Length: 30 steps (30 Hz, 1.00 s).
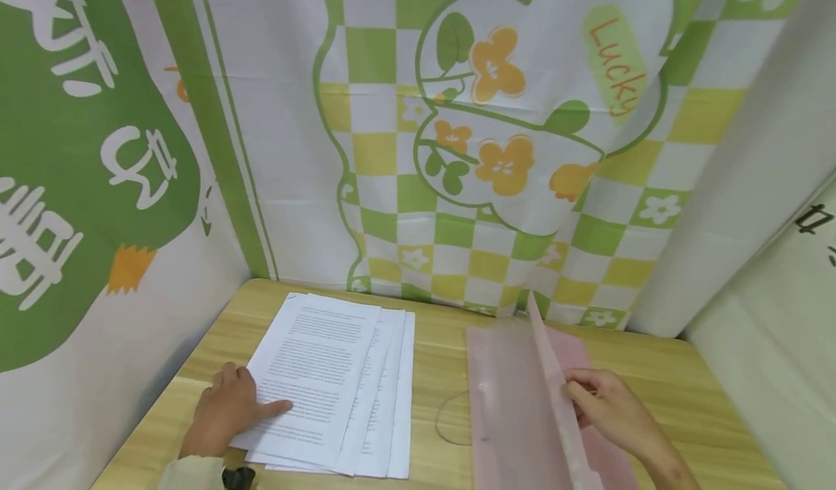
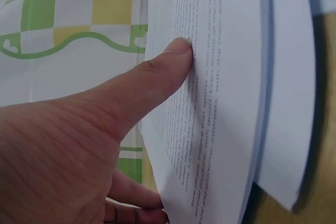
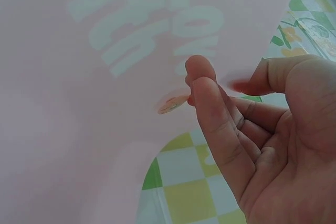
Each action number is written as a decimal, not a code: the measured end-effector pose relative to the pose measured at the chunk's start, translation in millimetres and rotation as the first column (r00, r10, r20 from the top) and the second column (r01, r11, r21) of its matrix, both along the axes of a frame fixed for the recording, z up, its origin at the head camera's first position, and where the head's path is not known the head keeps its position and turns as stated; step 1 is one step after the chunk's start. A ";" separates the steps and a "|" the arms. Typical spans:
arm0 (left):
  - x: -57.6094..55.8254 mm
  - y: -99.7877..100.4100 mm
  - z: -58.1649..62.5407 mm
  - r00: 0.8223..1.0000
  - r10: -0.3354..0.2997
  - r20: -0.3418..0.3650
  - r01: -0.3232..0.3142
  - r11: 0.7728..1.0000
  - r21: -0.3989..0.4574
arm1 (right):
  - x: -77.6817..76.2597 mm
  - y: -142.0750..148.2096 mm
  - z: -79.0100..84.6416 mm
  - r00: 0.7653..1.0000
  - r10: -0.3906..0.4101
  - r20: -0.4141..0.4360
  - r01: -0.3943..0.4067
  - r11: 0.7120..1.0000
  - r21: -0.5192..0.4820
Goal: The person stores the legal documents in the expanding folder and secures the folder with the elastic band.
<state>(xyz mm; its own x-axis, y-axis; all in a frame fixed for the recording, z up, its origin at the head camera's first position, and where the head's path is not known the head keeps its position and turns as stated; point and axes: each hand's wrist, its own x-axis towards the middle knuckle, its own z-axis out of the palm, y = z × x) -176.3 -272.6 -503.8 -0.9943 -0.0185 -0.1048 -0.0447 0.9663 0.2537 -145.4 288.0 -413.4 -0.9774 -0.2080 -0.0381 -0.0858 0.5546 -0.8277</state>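
Note:
A stack of printed paper sheets (image 1: 313,374), slightly fanned to the right, lies on the left of the table. My left hand (image 1: 225,406) rests at its left edge. In the left wrist view the thumb (image 2: 152,77) lies straight across the print, the other fingers at the sheet's edge. To the right a translucent pink plastic folder (image 1: 516,417) stands partly open, its cover raised. My right hand (image 1: 607,406) pinches the cover's edge. The right wrist view shows white lettering on the cover, a small round button (image 3: 173,104) near the fingertips, and the thumb tip blurred behind the plastic.
A thin cord loop (image 1: 439,421) sticks out from the folder's left side onto the wooden table (image 1: 431,345). Patterned green, yellow and white cloth (image 1: 477,250) hangs behind the table, with more cloth walls left and right. A dark watch (image 1: 238,477) is on the left wrist.

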 end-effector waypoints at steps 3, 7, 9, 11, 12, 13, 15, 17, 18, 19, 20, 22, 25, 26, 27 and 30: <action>-1.3 -2.0 0.8 1.000 -0.004 -0.021 0.005 1.000 0.004 | 0.0 -0.3 -0.1 1.000 -0.014 0.013 0.014 1.000 -0.007; -2.3 -5.6 2.8 0.999 -0.005 -0.037 0.005 1.000 -0.005 | -0.4 -2.0 -0.6 1.000 -0.015 0.013 0.015 1.000 -0.016; -3.7 -6.5 3.9 0.999 -0.007 -0.048 0.007 1.000 0.002 | 0.1 -2.5 -0.5 1.000 -0.017 0.012 0.017 1.000 -0.015; -4.6 -6.7 3.9 0.998 -0.009 -0.062 0.010 1.000 0.016 | 1.1 -2.4 -0.1 1.000 -0.023 0.012 0.023 1.000 -0.008; -4.5 -6.8 3.6 0.998 -0.011 -0.066 0.012 1.000 0.021 | 1.6 -2.3 0.1 1.000 -0.027 0.015 0.027 1.000 -0.007; -4.0 -7.0 3.0 0.998 -0.010 -0.065 0.012 0.999 0.030 | 2.1 -2.0 0.2 1.000 -0.026 0.017 0.026 1.000 -0.003; -1.9 -7.6 0.9 0.998 -0.008 -0.055 0.011 0.999 0.045 | 2.6 -1.6 0.3 0.999 -0.025 0.021 0.025 1.000 -0.002; 1.0 -7.6 -1.4 0.999 0.006 -0.043 -0.003 0.998 0.056 | 2.6 -1.3 -0.2 1.000 -0.017 0.020 0.017 1.000 0.000; 1.8 -7.5 -2.1 0.999 0.014 -0.038 -0.012 0.998 0.065 | 2.3 -1.1 -0.3 1.000 -0.011 0.018 0.011 1.000 0.002; 1.9 -7.2 -2.2 0.999 0.022 -0.034 -0.019 0.997 0.080 | 2.1 -0.9 -0.5 1.000 -0.007 0.012 0.007 1.000 0.005; 1.3 -6.9 -2.3 0.999 0.027 -0.035 -0.024 0.996 0.092 | 1.9 -0.8 -0.4 1.000 -0.009 0.008 0.009 1.000 0.005; -1.4 -6.2 -1.5 0.999 0.040 -0.030 -0.036 0.992 0.120 | 1.4 -0.4 -0.1 1.000 -0.011 -0.002 0.011 1.000 0.013; -4.8 -6.2 -0.3 0.999 0.054 -0.006 -0.052 0.986 0.157 | 1.4 0.2 0.5 1.000 -0.017 -0.008 0.017 1.000 0.012; -5.7 -6.1 0.3 0.998 0.061 0.004 -0.060 0.985 0.162 | 1.4 0.4 0.5 1.000 -0.018 -0.006 0.018 1.000 0.010; -6.3 -6.1 0.9 0.997 0.070 0.013 -0.071 0.983 0.167 | 1.4 0.7 0.5 1.000 -0.015 -0.005 0.016 1.000 0.008; -6.2 -5.8 1.4 0.996 0.088 0.016 -0.090 0.981 0.171 | 1.5 1.2 0.0 1.000 -0.012 0.006 0.012 1.000 -0.001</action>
<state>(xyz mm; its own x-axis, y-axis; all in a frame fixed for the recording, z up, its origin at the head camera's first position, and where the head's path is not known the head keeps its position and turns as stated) -182.5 -278.5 -502.4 -0.9886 -0.0878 -0.1225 -0.1313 0.9006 0.4144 -143.9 289.2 -413.4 -0.9796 -0.1963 -0.0439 -0.0740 0.5547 -0.8288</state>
